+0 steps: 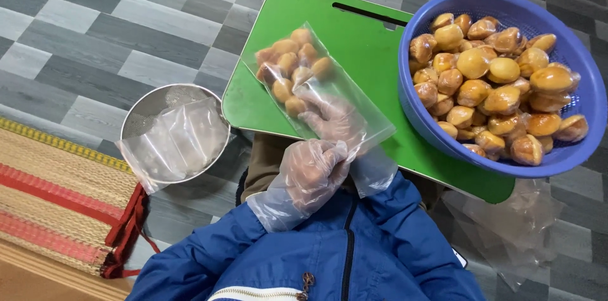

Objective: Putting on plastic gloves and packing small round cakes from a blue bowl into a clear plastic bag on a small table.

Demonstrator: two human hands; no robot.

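Observation:
A clear plastic bag (pixel 297 70) partly filled with peeled yellow-brown chestnuts lies on a green board (pixel 361 41) across my lap. Both my hands wear thin clear gloves. My left hand (pixel 309 173) is closed at the bag's open end. My right hand (pixel 335 120) shows through the plastic at the bag's mouth, fingers towards the nuts; I cannot tell whether it is inside or under the bag. A blue mesh basket (pixel 573 160) heaped with more chestnuts rests on the board's right side.
A round metal bowl (pixel 142 111) holding empty clear bags (pixel 174 143) sits on the grey tiled floor to my left. A woven mat (pixel 50 193) with red stripes lies further left. Crumpled clear plastic (pixel 519 225) lies on the floor at right.

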